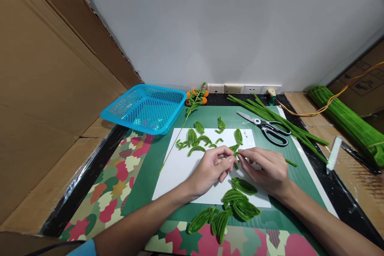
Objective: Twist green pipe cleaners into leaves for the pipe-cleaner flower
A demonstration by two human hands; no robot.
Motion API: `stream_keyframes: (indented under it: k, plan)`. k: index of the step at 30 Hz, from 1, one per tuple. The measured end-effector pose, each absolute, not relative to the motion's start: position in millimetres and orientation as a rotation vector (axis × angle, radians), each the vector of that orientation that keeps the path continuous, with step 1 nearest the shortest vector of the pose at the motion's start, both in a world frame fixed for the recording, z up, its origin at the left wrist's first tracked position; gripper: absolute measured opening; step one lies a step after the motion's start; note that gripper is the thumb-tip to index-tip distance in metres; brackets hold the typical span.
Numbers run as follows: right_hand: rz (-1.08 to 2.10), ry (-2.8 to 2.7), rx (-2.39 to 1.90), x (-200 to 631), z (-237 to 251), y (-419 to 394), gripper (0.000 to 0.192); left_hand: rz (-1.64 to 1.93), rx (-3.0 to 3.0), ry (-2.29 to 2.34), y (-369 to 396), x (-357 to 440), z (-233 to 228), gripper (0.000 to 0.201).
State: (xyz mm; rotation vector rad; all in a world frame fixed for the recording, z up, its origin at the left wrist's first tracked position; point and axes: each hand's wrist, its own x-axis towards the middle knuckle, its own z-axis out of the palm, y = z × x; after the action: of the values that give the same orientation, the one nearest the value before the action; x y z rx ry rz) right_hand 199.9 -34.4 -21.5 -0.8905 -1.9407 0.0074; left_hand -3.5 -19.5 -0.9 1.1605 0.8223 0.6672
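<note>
Both hands: my left hand (pixel 211 168) and my right hand (pixel 264 166) meet fingertip to fingertip over the white paper sheet (pixel 180 168), each closed in a pinch on the same small green pipe-cleaner piece (pixel 235 154).
Piece in hand: it sits between the two pinches, at the middle of the sheet, slightly far of my knuckles; its free green tail (pixel 290 163) runs out to the right past my right hand, so the long axis lies roughly left to right.
Nearer hand: neither is clearly nearer; both touch it, left from the left, right from the right.
Finished big leaves: a cluster of larger fuzzy green looped leaves (pixel 237 204) lies near me, just below my hands, partly off the sheet's near edge.
Small leaves: smaller green looped leaves (pixel 198 140) are scattered on the far part of the sheet, close beyond my fingers.
Scissors: black-handled steel scissors (pixel 267 128) lie far right on the green cutting mat (pixel 150 168), apart from my hands.
Stock: loose straight green pipe-cleaner stems (pixel 270 116) cross behind the scissors; a thick bundle of green stems (pixel 345 120) lies further right.
Far left: a blue perforated plastic basket (pixel 144 108), and beside it a long-stemmed sprig with orange blossoms (pixel 195 100).
In the way: only the small leaves just beyond my fingers crowd the spot.
</note>
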Motion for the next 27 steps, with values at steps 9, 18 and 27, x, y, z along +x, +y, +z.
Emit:
stream_keyframes:
  k: [9, 18, 27]
  plan:
    - [0.081, -1.934, -0.893, 198.3, -21.1, -33.9, 0.022, 0.665, 1.126, 0.783, -19.1, -4.9, -5.8, 0.038]
    - [0.145, -2.007, -0.857, 200.8, -29.2, -34.1, 0.027, 0.570, 1.113, 0.711, -17.7, -8.4, -2.9, 0.033]
    - [0.112, -1.965, -0.856, 199.8, -21.9, -34.8, 0.024, 0.598, 1.239, 0.770, -23.1, -6.6, -3.4, 0.028]
